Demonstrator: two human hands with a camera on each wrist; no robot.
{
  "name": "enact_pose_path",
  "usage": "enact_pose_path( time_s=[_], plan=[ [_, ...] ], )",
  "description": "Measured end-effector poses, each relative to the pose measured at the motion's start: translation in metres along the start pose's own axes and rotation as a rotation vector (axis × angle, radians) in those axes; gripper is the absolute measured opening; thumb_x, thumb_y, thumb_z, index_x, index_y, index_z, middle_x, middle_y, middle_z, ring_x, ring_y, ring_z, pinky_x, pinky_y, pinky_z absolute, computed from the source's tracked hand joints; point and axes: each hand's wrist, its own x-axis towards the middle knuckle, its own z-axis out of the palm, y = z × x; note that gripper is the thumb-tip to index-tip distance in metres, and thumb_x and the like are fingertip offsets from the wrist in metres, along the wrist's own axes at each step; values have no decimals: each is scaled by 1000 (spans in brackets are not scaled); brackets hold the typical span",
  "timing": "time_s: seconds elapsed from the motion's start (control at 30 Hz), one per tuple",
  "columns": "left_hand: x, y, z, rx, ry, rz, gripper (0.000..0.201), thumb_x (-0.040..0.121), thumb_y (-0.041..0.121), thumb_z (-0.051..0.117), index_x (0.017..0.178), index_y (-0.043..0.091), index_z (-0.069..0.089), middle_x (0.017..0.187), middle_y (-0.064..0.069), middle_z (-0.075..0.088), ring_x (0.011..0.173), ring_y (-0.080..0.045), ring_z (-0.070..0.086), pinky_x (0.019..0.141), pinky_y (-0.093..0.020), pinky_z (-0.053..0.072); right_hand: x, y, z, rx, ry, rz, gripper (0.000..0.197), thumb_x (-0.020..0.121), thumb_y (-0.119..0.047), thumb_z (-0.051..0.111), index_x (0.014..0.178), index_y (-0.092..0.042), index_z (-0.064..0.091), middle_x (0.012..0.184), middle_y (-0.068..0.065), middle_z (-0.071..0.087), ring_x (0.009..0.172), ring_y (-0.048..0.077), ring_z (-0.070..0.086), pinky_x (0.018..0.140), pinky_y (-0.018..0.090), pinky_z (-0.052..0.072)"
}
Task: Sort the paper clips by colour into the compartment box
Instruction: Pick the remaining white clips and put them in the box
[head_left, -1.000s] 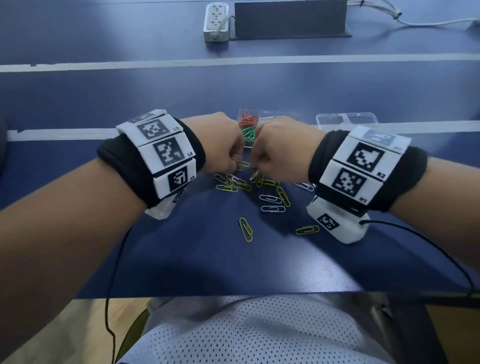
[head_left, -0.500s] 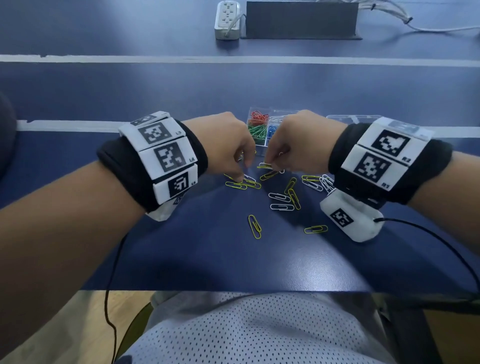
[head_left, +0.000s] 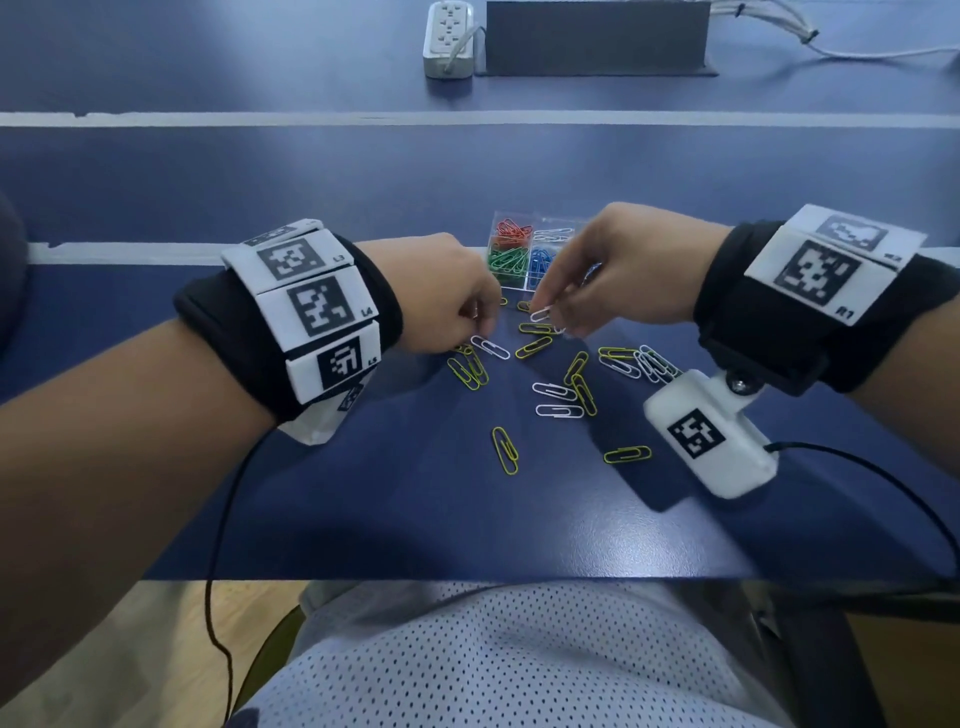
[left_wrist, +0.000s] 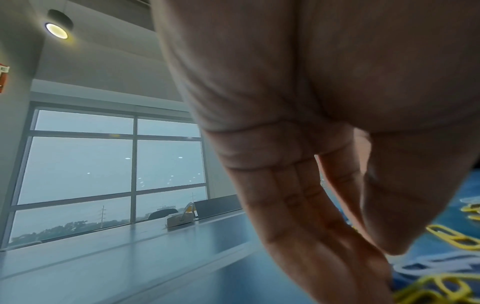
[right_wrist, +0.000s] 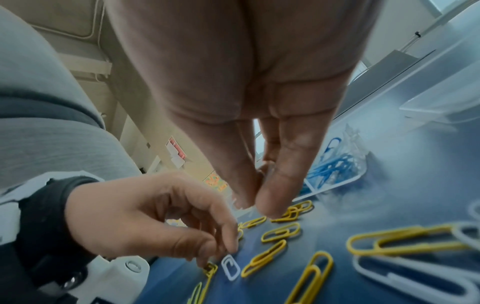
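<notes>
right hand (head_left: 618, 275) is up just in front of the compartment box (head_left: 511, 285), thumb and forefinger pinched on a white clip (head_left: 540, 314) held a little above the surface (head_left: 395, 499). from the right wrist view those fingers (right_wrist: 283, 185) are pressed tip to tip, though the clip itself doesn't show there.

left hand (head_left: 441, 293) is low over the scatter, fingers curled down with the tips together at a yellow clip (right_wrist: 210, 269) lying on the surface, right beside a white one (right_wrist: 230, 267); whether it actually has hold of it, i can't tell.

the box sits at the far side of the pile, touching distance from both hands: red clips (head_left: 511, 231) in the far left cell, green clips (head_left: 506, 260) in the near left, blue clips (head_left: 540, 260) beside the green, a few white ones (head_left: 553, 235) behind the blue.

still loose on the surface are yellow clips (head_left: 505, 450) and white clips (head_left: 558, 411), some overlapping, spread between the two wrists.

writing to read: the left wristband (head_left: 306, 306) tags say l3, l4, l5; the right wristband (head_left: 810, 270) shows r1, with another tag above it too blurred to read. a white power strip (head_left: 449, 39) lies well back.
</notes>
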Motion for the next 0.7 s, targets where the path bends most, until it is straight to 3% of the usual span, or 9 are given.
enact_pose_path(
  time_s=[0.07,0.13,0.3,0.4,0.47,0.57,0.7],
  plan=[
    [0,0,-1,-9,-3,3,24,85,17,54,99,30,68,82,10,64,68,-9,48,79,-25,47,-3,3,-4,19,8,19,13,80,-13,68,82,-25,73,72,-2,74,60,2,69,63,3,49],
    [1,0,-3,-3,-24,13,23,84,20,60,101,31,68,88,9,69,63,-3,46,78,-23,45,-7,7,-8,-7,16,27,11,78,-14,70,82,-24,74,71,-4,74,51,-5,64,54,0,46],
    [3,6,-6,18,-2,11,20,83,23,62,98,29,73,90,6,74,78,-12,57,79,-23,47,-17,18,-16,-192,63,28,28,77,-8,60,86,-31,74,60,-12,70,57,0,65,71,21,51],
    [5,11,-5,42,5,13,20,84,28,60,98,28,74,92,2,73,92,-21,63,84,-33,52,-26,19,-12,-292,73,54,29,77,-12,60,84,-35,76,66,-10,72,71,3,64,71,22,50],
    [7,14,-5,55,-17,15,19,80,31,65,97,26,74,84,6,69,88,-19,61,83,-32,52,-30,19,-6,-350,75,49,26,77,-14,60,84,-33,77,69,-8,71,76,12,59,70,22,49],
    [9,16,-6,75,-34,19,15,76,28,71,90,23,75,62,14,54,77,-15,55,74,-27,50,-33,18,2,-397,42,47,16,76,-19,67,85,-26,77,74,-4,71,73,14,59,72,22,49],
    [9,17,-6,96,-39,34,8,76,26,68,78,20,72,55,15,49,73,-15,55,70,-27,50,-32,15,11,-480,54,9,13,76,-20,71,87,-22,76,73,-2,63,78,19,58,68,21,41]
  ],
)
